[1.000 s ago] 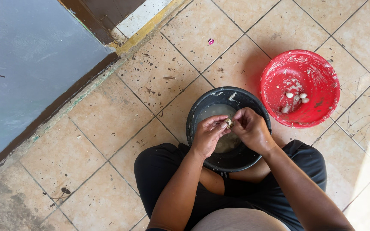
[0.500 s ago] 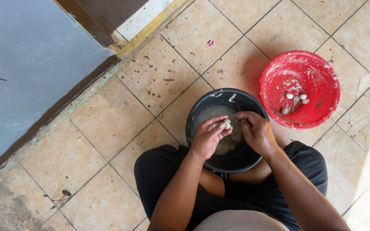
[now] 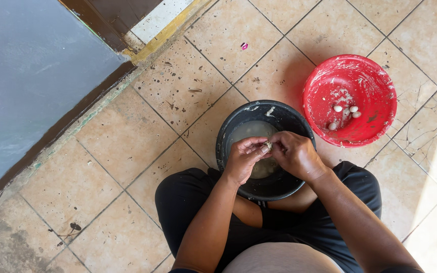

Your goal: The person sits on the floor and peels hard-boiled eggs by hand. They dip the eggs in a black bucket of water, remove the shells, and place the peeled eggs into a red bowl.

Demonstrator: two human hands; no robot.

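Over the black bowl (image 3: 228, 146), my left hand (image 3: 244, 159) and right hand (image 3: 294, 154) pinch one small egg (image 3: 268, 145); I'd peel gently, keeping shell bits from the red bowl (image 3: 375, 129).

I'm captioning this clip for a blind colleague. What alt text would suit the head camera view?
Seen from above, a seated person's left hand and right hand pinch a small pale item over a black bowl of cloudy liquid on a tiled floor. Beside it, a red bowl holds a few small white pieces.
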